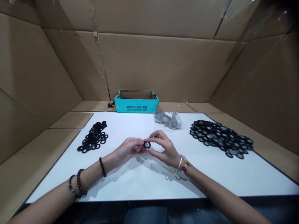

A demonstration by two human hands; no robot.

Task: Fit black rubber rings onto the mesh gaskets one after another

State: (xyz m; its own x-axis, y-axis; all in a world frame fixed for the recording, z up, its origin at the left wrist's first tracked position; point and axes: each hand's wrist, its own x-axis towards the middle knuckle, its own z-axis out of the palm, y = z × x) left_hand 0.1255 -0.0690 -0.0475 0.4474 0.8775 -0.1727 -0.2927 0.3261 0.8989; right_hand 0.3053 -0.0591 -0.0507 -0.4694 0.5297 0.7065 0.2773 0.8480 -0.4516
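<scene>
Between my left hand and my right hand, a small black ring with a pale centre is held above the white table. The fingertips of both hands pinch its edges. To the left lies a loose pile of plain black rubber rings. To the right is a larger spread of black rings with grey centres. Neither hand touches a pile.
A clear plastic bag of grey discs lies at the table's back edge, beside a teal cardboard box. A few black rings lie behind the table on the left. Cardboard sheets line the back and sides.
</scene>
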